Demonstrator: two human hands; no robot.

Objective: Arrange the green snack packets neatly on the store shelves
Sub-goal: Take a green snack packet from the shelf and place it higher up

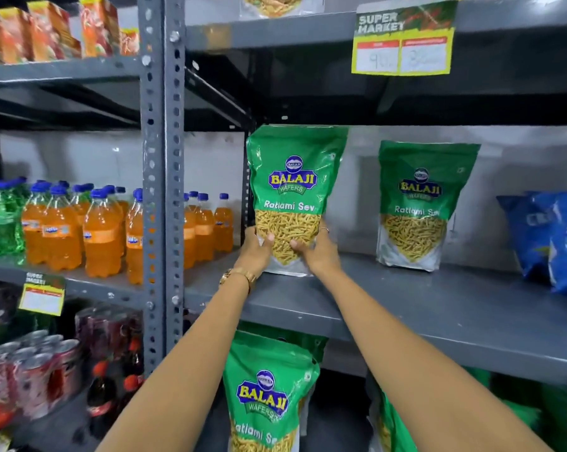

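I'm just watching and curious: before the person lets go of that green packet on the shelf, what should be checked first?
1. Both hands, left and right, grip the held green Ratlami Sev snack packet low on its sides: ok.
2. Packet upright, label facing out: ok.
3. Packet base resting on the grey metal shelf: cannot tell, the hands cover it.
4. Gap to the second green packet standing to its right: ok, apart.
5. In line with that packet: not ok, held one sits nearer the front.
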